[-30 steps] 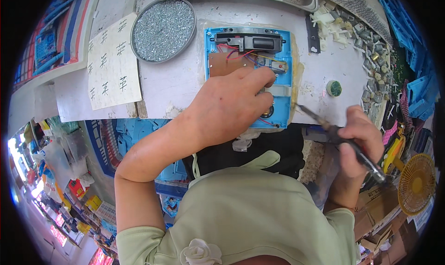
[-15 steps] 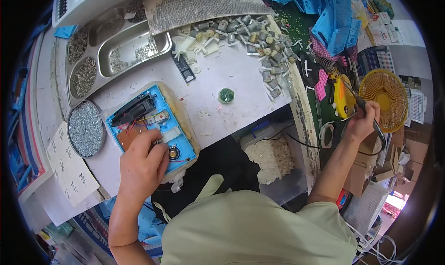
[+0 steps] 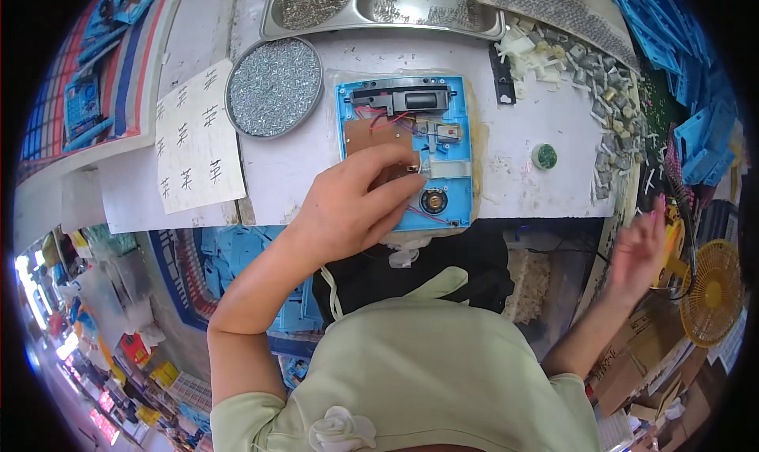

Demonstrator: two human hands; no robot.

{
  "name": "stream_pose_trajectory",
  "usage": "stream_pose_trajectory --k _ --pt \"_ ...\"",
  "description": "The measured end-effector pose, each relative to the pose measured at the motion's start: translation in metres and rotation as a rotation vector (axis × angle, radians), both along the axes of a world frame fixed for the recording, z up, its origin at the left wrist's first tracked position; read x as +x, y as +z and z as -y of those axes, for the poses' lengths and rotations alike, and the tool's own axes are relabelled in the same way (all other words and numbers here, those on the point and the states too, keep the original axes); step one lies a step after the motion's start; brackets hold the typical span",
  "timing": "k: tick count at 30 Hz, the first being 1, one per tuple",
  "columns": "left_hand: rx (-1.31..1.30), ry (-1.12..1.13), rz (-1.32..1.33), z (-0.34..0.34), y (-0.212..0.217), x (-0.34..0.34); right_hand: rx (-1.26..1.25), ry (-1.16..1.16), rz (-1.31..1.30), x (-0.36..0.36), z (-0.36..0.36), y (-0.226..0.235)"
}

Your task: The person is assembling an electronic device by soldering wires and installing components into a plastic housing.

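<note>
A blue plastic housing (image 3: 465,148) lies on the table with its inside facing up. It contains a black plastic mechanism (image 3: 411,99), a brown circuit board (image 3: 368,136), a small motor (image 3: 448,133), a round speaker (image 3: 434,201) and thin wires. My left hand (image 3: 352,195) rests over the board's near edge, thumb and fingers pinched together. A tiny metallic bit shows at the fingertips, too small to name. Off to the right, my right hand (image 3: 636,254) is slightly blurred, its fingers stretched out and nothing visible in them. It is beside the yellow stand (image 3: 673,242) and a black cable.
A round dish of small screws (image 3: 274,87) stands left of the housing, near a paper sheet (image 3: 198,148). Behind is a metal tray (image 3: 379,25) with small parts. Small motors (image 3: 605,108) pile up at the right, and a green-filled round tub (image 3: 544,156) sits nearer. A yellow basket (image 3: 711,294) stands far right.
The view has turned toward the left. My right hand has let go of the soldering iron near the yellow stand. My left hand stays at the board.
</note>
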State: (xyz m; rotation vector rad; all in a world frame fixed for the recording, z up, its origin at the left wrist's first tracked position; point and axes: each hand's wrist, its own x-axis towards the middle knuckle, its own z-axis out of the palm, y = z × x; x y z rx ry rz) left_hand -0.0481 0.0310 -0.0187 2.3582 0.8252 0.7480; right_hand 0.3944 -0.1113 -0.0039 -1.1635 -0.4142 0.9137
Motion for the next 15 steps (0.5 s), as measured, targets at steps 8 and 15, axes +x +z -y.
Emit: stream_pose_trajectory --k 8,15 --pt "0.094 0.153 0.085 -0.008 -0.006 0.014 -0.035 0.574 1.351 -0.197 -0.145 -0.005" --pt "0.201 0.214 0.013 -0.02 -0.001 0.028 -0.193 0.694 1.638 -0.211 -0.155 0.012"
